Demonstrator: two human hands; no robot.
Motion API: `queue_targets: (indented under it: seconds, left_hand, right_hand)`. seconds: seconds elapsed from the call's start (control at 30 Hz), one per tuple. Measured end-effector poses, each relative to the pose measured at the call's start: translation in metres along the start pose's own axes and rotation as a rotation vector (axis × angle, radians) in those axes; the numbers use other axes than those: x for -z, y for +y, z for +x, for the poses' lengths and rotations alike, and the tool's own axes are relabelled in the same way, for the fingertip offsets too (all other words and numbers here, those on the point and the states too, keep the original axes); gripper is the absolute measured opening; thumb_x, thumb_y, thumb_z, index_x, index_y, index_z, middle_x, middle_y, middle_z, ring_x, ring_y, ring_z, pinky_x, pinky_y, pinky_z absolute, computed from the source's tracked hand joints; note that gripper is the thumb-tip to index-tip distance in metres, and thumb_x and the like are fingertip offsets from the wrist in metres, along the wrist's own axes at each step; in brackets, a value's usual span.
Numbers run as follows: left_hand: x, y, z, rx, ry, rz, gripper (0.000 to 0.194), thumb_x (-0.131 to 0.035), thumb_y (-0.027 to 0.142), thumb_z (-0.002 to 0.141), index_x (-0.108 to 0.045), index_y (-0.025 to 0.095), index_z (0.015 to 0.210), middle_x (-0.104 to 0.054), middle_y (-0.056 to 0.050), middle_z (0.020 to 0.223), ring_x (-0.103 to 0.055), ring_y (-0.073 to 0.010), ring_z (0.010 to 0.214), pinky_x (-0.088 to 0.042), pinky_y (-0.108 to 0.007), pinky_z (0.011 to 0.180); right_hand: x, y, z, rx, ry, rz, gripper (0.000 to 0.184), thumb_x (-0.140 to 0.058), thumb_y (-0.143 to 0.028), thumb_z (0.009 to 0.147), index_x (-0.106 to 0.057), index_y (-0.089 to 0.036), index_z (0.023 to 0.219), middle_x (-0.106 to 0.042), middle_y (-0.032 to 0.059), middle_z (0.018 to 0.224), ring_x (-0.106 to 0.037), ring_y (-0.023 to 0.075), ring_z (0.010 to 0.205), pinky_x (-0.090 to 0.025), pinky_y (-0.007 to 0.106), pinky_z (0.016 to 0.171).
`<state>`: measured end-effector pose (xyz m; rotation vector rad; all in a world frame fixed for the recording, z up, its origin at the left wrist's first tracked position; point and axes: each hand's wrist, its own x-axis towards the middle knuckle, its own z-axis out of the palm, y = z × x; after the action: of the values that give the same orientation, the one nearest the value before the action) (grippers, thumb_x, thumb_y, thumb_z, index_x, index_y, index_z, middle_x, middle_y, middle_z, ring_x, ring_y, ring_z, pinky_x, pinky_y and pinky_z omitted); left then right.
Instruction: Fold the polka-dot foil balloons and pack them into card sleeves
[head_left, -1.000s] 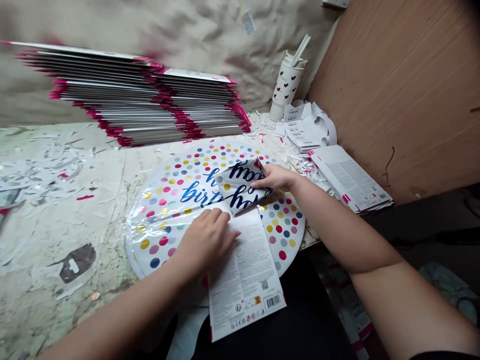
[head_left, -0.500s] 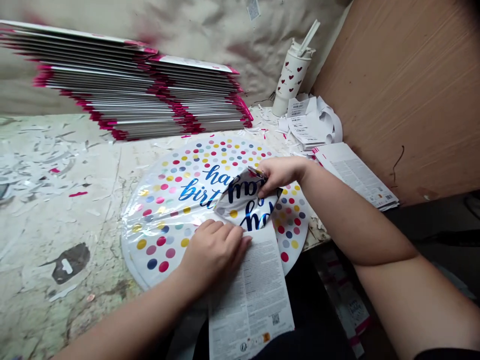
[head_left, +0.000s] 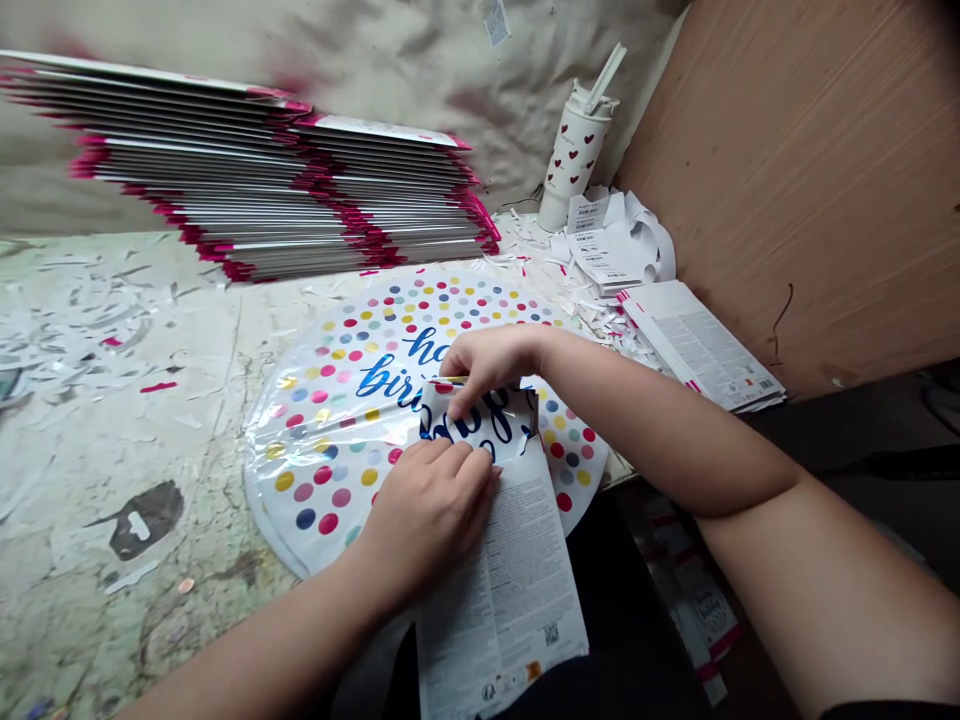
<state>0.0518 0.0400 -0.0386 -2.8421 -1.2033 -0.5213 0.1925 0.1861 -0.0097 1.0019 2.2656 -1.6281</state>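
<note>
A folded foil balloon (head_left: 510,425) with blue lettering projects from the top opening of a white printed paper sleeve (head_left: 510,570). My right hand (head_left: 487,365) pinches the balloon's upper edge, thumb in front. Lower down, my left hand (head_left: 431,500) grips the sleeve's left side near its mouth, its fingertips partly hidden. The sleeve slants down toward my lap, small print and a square code facing me. Beneath both hands lie flat round foil balloons (head_left: 307,430) with coloured dots and blue "happy birthday" script, partly covered by my hands.
Pink-edged printed sleeves (head_left: 300,190) stand stacked at the back left. A heart-patterned tumbler (head_left: 574,155), barcode labels (head_left: 600,245) and more printed sleeves (head_left: 705,340) are at the right, beside a wooden panel (head_left: 810,180). Paper scraps (head_left: 82,310) litter the worn table (head_left: 217,450).
My right hand has moved left and slightly down with the folded balloon, which now stands straighter and lower at the sleeve's mouth. My left hand stays nearly in place on the sleeve.
</note>
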Motion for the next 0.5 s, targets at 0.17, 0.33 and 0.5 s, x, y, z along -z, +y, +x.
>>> queue_targets:
  seconds: [0.17,0.33,0.5]
  left_hand:
    - [0.001,0.003,0.000,-0.004,0.018,-0.018,0.023,-0.040,0.022,0.087,-0.051,0.018,0.067,-0.056,-0.002,0.063,-0.051,-0.0171,0.061,-0.040,-0.032,0.059]
    - [0.003,0.002,-0.002,0.009,0.005,-0.051,0.023,-0.039,0.022,0.087,-0.052,0.017,0.070,-0.058,-0.004,0.067,-0.053,-0.0190,0.066,-0.043,-0.034,0.063]
    - [0.007,0.004,-0.005,0.044,0.003,-0.080,0.021,-0.039,0.022,0.087,-0.053,0.017,0.072,-0.057,-0.004,0.068,-0.051,-0.0177,0.067,-0.042,-0.034,0.067]
  right_hand:
    - [-0.019,-0.010,-0.006,-0.001,0.021,-0.074,0.011,-0.068,-0.018,0.065,-0.063,-0.013,0.073,-0.059,-0.0039,0.060,-0.050,0.0062,0.053,-0.037,0.019,0.050]
    - [-0.027,-0.018,-0.020,-0.044,-0.044,-0.158,0.025,-0.071,-0.022,0.063,-0.066,-0.014,0.085,-0.063,-0.0020,0.070,-0.054,0.0074,0.059,-0.040,0.018,0.051]
    - [-0.017,-0.016,-0.024,-0.127,-0.018,-0.204,0.019,-0.072,-0.021,0.061,-0.066,-0.014,0.078,-0.062,-0.0031,0.061,-0.054,0.0079,0.053,-0.043,0.020,0.051]
